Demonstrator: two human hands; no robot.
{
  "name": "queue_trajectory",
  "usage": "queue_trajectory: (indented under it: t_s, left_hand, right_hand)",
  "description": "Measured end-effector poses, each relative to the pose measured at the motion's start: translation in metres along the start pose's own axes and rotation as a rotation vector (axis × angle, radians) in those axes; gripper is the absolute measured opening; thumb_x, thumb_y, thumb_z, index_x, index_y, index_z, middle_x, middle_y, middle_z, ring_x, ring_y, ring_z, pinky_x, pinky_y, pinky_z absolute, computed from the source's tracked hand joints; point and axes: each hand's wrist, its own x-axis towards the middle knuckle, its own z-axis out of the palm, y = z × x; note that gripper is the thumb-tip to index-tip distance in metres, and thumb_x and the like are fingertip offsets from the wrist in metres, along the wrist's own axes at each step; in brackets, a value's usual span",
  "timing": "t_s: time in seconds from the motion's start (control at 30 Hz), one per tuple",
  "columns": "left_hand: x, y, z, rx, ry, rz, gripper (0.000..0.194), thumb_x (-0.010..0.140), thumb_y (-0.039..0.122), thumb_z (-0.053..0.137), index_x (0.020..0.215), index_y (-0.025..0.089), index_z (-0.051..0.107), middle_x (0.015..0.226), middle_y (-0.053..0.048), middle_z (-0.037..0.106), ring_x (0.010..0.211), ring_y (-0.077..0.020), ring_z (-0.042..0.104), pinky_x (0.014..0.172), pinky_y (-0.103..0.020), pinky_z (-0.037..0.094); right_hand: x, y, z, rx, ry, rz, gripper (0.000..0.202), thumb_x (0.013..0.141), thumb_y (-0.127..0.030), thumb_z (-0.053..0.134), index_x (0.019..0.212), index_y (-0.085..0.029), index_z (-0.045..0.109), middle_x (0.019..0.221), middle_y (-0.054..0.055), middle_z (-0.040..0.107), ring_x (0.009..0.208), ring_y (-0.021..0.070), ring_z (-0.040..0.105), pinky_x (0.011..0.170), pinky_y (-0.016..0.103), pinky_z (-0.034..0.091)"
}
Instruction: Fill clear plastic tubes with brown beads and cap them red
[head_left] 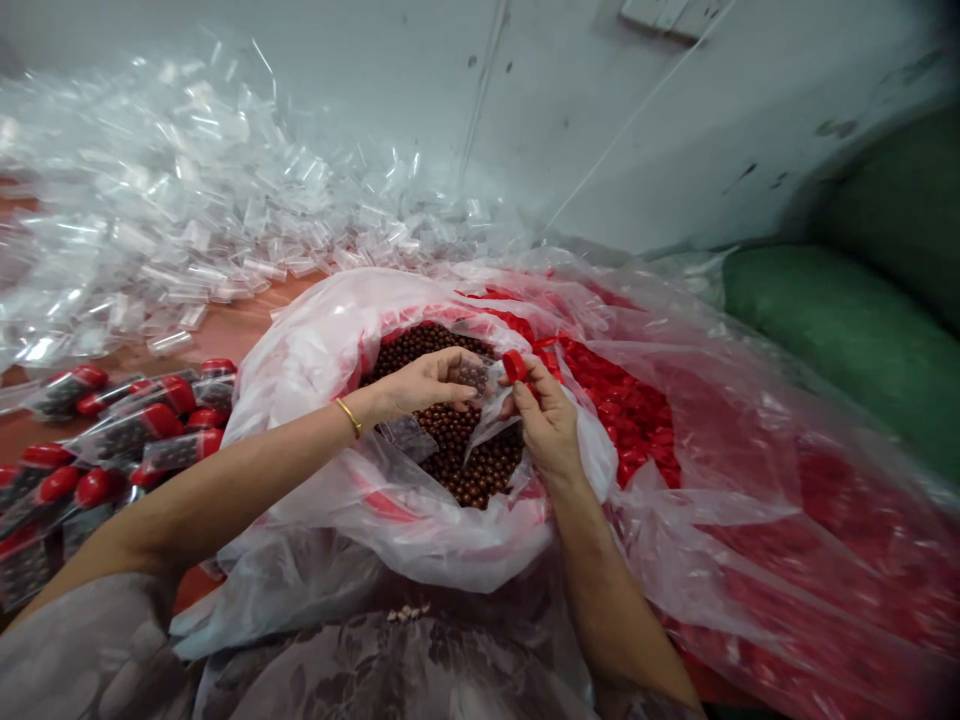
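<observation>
Over a plastic-lined container (300,400) of small brown balls (480,475), my two hands are close together. My left hand (442,383) has its fingers curled round a clear plastic tube (475,376) with dark balls visible in or behind it. A red cap (514,366) is pinched between the thumb and fingers of my right hand (546,415), beside the open end of the tube. Clear plastic (491,412) hangs below my fingers, and another clear piece (409,437) lies on the balls under my left wrist.
Many clear tubes (187,190) are heaped at the back left. Filled, red-capped tubes (127,435) lie at the left. Right of the container, a clear bag (750,400) holds red caps (637,410). Green sacks (832,340) stand at the far right.
</observation>
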Motion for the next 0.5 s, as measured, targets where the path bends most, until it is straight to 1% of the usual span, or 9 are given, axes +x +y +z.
queue_trajectory:
  t_s: [0.07,0.17,0.23,0.3,0.33,0.4,0.5]
  left_hand:
    - [0.0,0.0,0.0,-0.002,-0.012,-0.022,0.046,0.068,0.033,0.083,0.104,0.015,0.06,0.098,-0.006,0.069,0.084,-0.0135,0.065,0.075,-0.025,0.052]
    - [0.0,0.001,-0.001,-0.036,-0.03,-0.023,0.048,0.067,0.034,0.083,0.106,0.015,0.062,0.098,-0.007,0.069,0.084,-0.0145,0.065,0.077,-0.027,0.052]
    - [0.0,0.001,-0.002,-0.032,-0.017,0.017,0.045,0.067,0.033,0.083,0.103,0.015,0.063,0.095,-0.006,0.069,0.084,-0.0142,0.064,0.078,-0.028,0.051]
    - [0.0,0.001,-0.003,0.0,-0.009,0.061,0.043,0.066,0.03,0.084,0.099,0.014,0.063,0.093,-0.005,0.068,0.083,-0.0134,0.063,0.078,-0.027,0.051]
    - [0.0,0.001,-0.003,0.018,-0.007,0.079,0.042,0.065,0.029,0.084,0.098,0.014,0.063,0.092,-0.004,0.067,0.082,-0.0131,0.062,0.077,-0.026,0.05]
    - [0.001,0.002,-0.004,0.043,0.023,0.129,0.042,0.064,0.028,0.084,0.097,0.014,0.063,0.091,-0.003,0.067,0.081,-0.0127,0.061,0.076,-0.026,0.049]
    - [0.001,0.005,-0.006,0.041,0.118,0.218,0.041,0.065,0.027,0.083,0.097,0.014,0.061,0.092,-0.003,0.068,0.083,-0.0135,0.063,0.081,-0.027,0.049]
  right_hand:
    - [0.003,-0.005,0.001,0.051,0.036,0.02,0.037,0.084,-0.042,0.057,0.115,-0.022,0.059,0.079,-0.001,0.061,0.051,0.0076,0.049,0.052,0.024,0.045]
    - [0.007,-0.014,0.005,0.074,0.028,0.009,0.037,0.085,-0.044,0.054,0.114,-0.022,0.06,0.073,-0.003,0.054,0.048,0.0073,0.044,0.049,0.023,0.044]
    - [0.011,-0.017,0.008,-0.001,0.02,-0.017,0.038,0.085,-0.043,0.054,0.115,-0.02,0.061,0.072,-0.003,0.054,0.049,0.0082,0.044,0.05,0.024,0.044]
    - [0.016,-0.016,0.01,-0.155,0.011,-0.047,0.039,0.08,-0.041,0.059,0.112,-0.018,0.063,0.073,-0.002,0.058,0.054,0.0102,0.048,0.053,0.025,0.045]
    - [0.019,-0.014,0.011,-0.245,-0.014,-0.049,0.038,0.078,-0.039,0.061,0.109,-0.018,0.064,0.073,-0.001,0.06,0.057,0.0112,0.051,0.055,0.025,0.045]
    - [0.025,-0.01,0.012,-0.422,-0.135,-0.01,0.031,0.076,-0.035,0.062,0.101,-0.016,0.066,0.071,0.0,0.063,0.059,0.0127,0.054,0.056,0.025,0.044]
    - [0.034,-0.008,0.018,-0.765,-0.425,0.065,0.021,0.08,-0.032,0.059,0.091,-0.016,0.068,0.072,0.003,0.068,0.063,0.0155,0.059,0.057,0.025,0.041]
